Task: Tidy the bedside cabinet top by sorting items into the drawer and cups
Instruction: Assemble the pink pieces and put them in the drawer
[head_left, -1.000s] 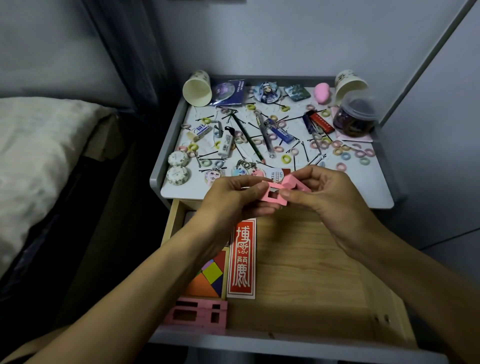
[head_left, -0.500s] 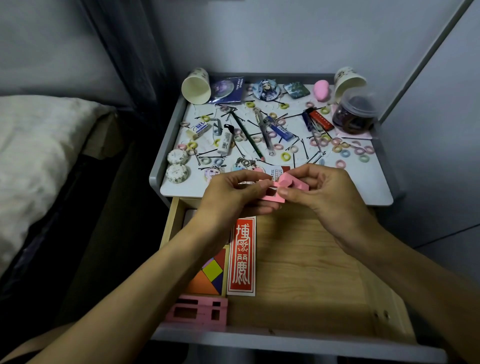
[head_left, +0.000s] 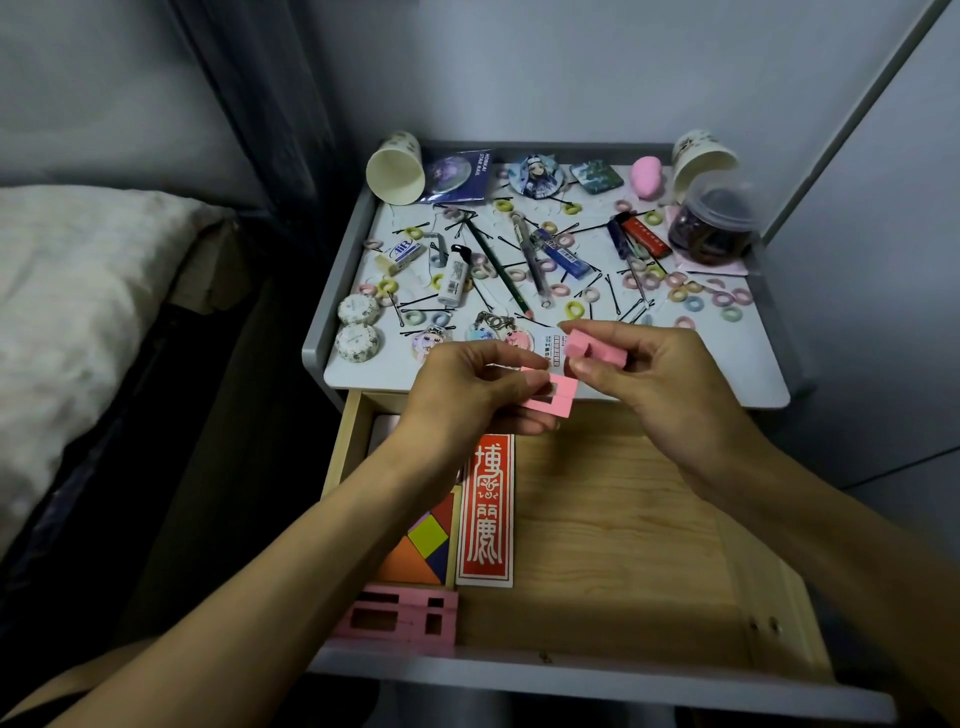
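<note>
My left hand (head_left: 470, 395) pinches a flat pink slotted piece (head_left: 557, 398) over the back edge of the open wooden drawer (head_left: 613, 530). My right hand (head_left: 654, 384) grips a small pink block (head_left: 589, 352) just above and right of it; the two pink parts are apart. The white cabinet top (head_left: 727, 364) is strewn with coloured hair rings, hairpins, pens, erasers, badges and keychains. Two paper cups lie tipped at the back: the left cup (head_left: 397, 167) and the right cup (head_left: 701, 156).
In the drawer lie a red card with white characters (head_left: 485, 512), a colourful tangram (head_left: 423, 545) and pink slotted pieces (head_left: 397, 613). A lidded jar (head_left: 714, 218) stands at the back right. The bed (head_left: 78, 291) is to the left, the walls behind and to the right.
The two pink pieces, held together before, have come apart: my right hand lifted the block up and to the right while my left keeps the flat slotted piece.
</note>
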